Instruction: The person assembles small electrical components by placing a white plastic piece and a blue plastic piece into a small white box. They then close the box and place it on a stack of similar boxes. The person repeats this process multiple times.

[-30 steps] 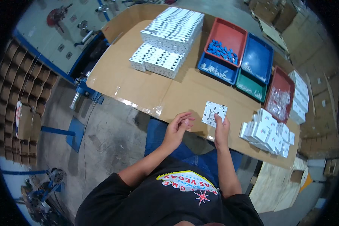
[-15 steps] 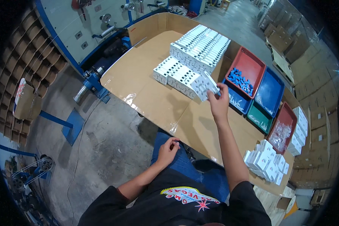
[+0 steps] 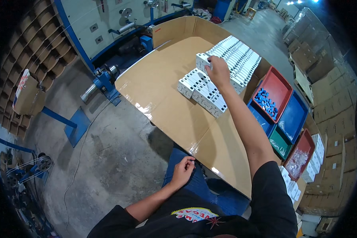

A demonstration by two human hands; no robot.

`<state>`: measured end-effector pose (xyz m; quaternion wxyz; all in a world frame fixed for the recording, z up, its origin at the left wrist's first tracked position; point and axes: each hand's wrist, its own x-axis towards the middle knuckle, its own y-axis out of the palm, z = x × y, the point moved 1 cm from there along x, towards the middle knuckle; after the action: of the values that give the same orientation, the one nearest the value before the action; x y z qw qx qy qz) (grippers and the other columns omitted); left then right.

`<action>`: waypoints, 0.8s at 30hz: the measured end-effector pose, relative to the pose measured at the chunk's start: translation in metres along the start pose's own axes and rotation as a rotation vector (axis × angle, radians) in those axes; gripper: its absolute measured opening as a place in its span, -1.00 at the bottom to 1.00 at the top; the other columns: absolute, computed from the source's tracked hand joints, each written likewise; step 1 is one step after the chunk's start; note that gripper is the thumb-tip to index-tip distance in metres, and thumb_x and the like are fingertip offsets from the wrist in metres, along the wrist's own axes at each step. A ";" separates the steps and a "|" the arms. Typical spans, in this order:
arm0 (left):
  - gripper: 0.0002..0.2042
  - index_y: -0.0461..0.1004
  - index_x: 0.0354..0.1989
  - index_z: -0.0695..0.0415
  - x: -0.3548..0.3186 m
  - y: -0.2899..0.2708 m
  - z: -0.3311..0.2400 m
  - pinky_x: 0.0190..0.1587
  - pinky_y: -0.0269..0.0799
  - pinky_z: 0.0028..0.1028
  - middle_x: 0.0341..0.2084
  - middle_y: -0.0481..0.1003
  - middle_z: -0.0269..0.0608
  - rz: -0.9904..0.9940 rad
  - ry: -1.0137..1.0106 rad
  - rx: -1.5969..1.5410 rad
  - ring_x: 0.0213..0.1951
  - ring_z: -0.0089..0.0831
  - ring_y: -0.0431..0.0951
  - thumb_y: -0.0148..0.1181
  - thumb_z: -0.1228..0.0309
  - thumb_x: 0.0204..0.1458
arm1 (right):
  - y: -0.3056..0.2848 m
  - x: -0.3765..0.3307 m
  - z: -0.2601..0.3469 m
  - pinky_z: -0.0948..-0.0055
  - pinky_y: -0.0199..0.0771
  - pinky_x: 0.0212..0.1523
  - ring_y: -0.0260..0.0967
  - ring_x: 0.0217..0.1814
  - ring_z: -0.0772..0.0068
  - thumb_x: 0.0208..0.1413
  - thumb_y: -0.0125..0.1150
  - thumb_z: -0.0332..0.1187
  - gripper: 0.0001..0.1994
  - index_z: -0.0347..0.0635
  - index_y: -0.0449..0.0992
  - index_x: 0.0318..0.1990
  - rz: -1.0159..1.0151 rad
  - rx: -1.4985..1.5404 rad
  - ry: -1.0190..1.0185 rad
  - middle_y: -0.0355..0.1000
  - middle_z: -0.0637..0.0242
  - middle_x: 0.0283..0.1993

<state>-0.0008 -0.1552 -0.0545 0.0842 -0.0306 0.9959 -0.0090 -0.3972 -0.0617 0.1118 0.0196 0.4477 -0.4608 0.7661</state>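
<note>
My right hand (image 3: 219, 72) reaches over the cardboard-covered table, thumb and fingers closed on a white flat box at the near left end of the larger block of white boxes (image 3: 240, 55). These boxes are thin, packed tightly on edge, with dark marks along their tops. In front of that block stands a shorter double row of the same white boxes (image 3: 204, 89), partly covered by my right forearm. My left hand (image 3: 183, 172) rests over my thigh by the table's near edge, its fingers curled; whether anything is inside them is hidden.
Right of the boxes sit a red tray (image 3: 274, 81) with small blue pieces, a blue tray (image 3: 293, 115), a green tray (image 3: 281, 144) and a dark red tray (image 3: 305, 148) of clear plastic pieces. More white boxes (image 3: 315, 158) stand beyond. A cardboard wall (image 3: 174, 29) borders the table.
My right hand has moved from a tilted white box at the short row's right end to the larger block's left end. The view has shifted; my left hand stays by the table edge.
</note>
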 end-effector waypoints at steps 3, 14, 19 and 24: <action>-0.82 0.51 0.01 0.23 0.000 -0.001 0.003 -0.41 0.39 -0.53 -0.50 0.57 -0.32 -0.025 -0.001 -0.018 -0.49 -0.64 0.50 0.13 0.45 0.32 | 0.015 0.003 -0.009 0.07 0.42 -0.02 0.47 -0.05 0.05 0.01 0.46 -0.34 -0.70 -0.13 0.53 -0.11 0.060 -0.060 0.014 0.54 0.18 -0.18; -0.84 0.52 -0.03 0.25 0.000 0.000 0.001 -0.43 0.41 -0.53 -0.54 0.57 -0.28 -0.042 0.020 -0.014 -0.51 -0.63 0.53 0.13 0.47 0.31 | 0.027 -0.004 -0.022 0.14 0.36 0.04 0.36 0.12 0.17 -0.07 0.51 -0.29 -0.65 -0.11 0.56 -0.11 0.078 -0.232 -0.043 0.44 0.29 0.04; -0.85 0.53 -0.04 0.25 0.000 0.000 -0.002 -0.43 0.42 -0.53 -0.54 0.57 -0.28 -0.048 0.025 -0.013 -0.51 -0.63 0.53 0.14 0.47 0.31 | 0.026 -0.004 -0.025 0.16 0.35 0.02 0.37 0.10 0.21 -0.08 0.52 -0.29 -0.64 -0.10 0.55 -0.12 0.075 -0.255 -0.095 0.43 0.30 0.04; -0.84 0.52 -0.03 0.25 0.000 -0.001 -0.005 -0.42 0.42 -0.53 -0.53 0.57 -0.29 -0.040 0.022 -0.004 -0.50 -0.63 0.53 0.14 0.47 0.30 | 0.028 0.003 -0.021 0.19 0.33 0.00 0.38 0.08 0.25 -0.07 0.51 -0.26 -0.65 -0.07 0.54 -0.13 0.072 -0.307 -0.140 0.45 0.34 -0.02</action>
<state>-0.0011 -0.1558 -0.0498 0.0728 -0.0508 0.9960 -0.0089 -0.4253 -0.0635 0.0907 0.0284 0.4747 -0.5884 0.6539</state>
